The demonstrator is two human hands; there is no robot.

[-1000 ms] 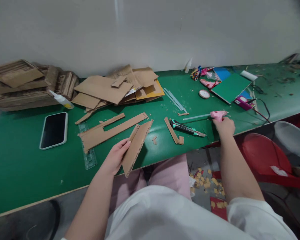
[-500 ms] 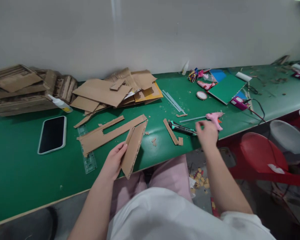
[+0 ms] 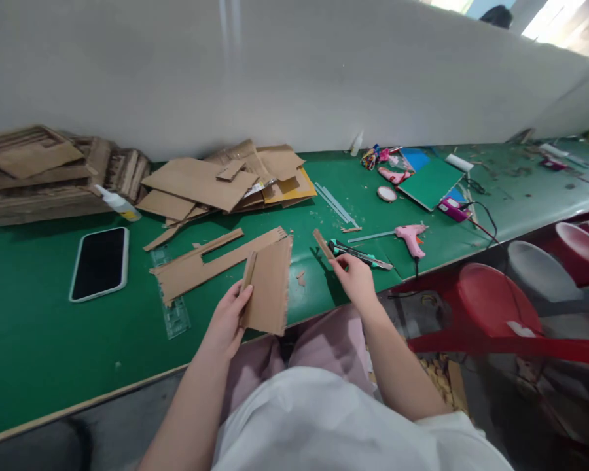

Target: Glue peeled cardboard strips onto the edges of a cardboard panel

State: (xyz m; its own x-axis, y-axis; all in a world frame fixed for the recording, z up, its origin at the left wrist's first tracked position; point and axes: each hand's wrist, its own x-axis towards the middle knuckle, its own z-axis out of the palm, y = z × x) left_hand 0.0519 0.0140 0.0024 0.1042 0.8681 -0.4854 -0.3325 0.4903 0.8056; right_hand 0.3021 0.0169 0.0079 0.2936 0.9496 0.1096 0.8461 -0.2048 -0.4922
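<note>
My left hand (image 3: 230, 317) is closed on a cardboard piece (image 3: 269, 284) that has a narrow flap along its left side. Between the fingers of my right hand (image 3: 351, 275) is a thin cardboard strip (image 3: 322, 243), lifted at an angle over the green table (image 3: 142, 353). Just beyond my right hand lies a box cutter (image 3: 360, 254) with its blade out. A pink glue gun (image 3: 410, 238) lies to its right, with a glue stick (image 3: 372, 236) at its back end. Notched cardboard (image 3: 186, 278) rests over a clear ruler (image 3: 175, 319) left of my left hand.
A phone (image 3: 101, 263) and a glue bottle (image 3: 120, 203) are on the left. Cardboard piles (image 3: 196, 183) line the wall. A tape roll (image 3: 387, 193) and green board (image 3: 432, 183) lie at the right, with red stools (image 3: 495, 299) beyond the edge.
My right hand has moved left from beside the glue gun and taken hold of the cardboard strip. The cardboard in my left hand has turned to show more of its face. The view has shifted slightly.
</note>
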